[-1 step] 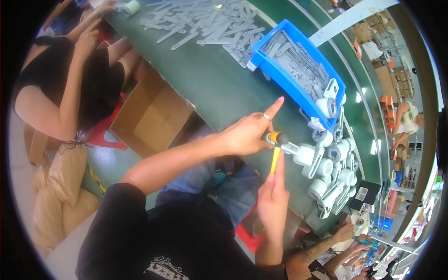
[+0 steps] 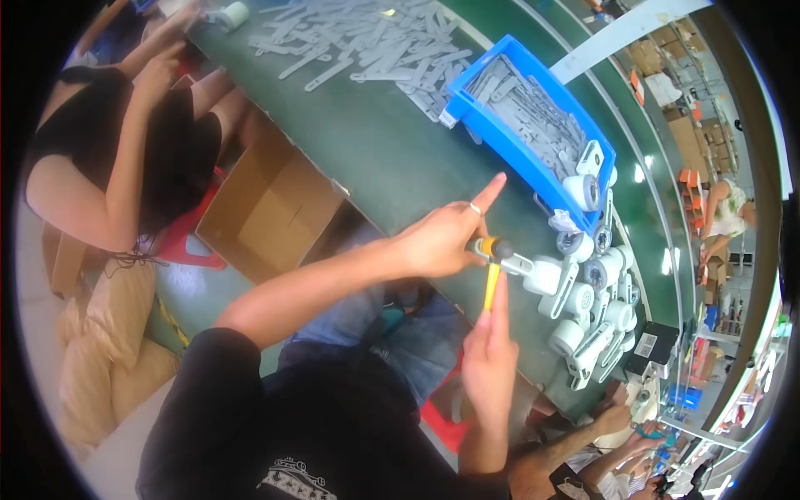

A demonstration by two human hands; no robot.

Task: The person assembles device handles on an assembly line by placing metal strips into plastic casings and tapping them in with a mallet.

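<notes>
Right hand holds a yellow-handled hammer projecting forward from its grip.

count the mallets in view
1: the yellow-handled mallet in the right hand, its head close to the left hand in this view. Others could be hidden or too small to make out around the co-workers.

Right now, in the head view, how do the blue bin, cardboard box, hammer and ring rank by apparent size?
Largest to smallest:
1. Blue bin and cardboard box: too alike to rank
2. Hammer, judged by its visible part
3. Ring
</notes>
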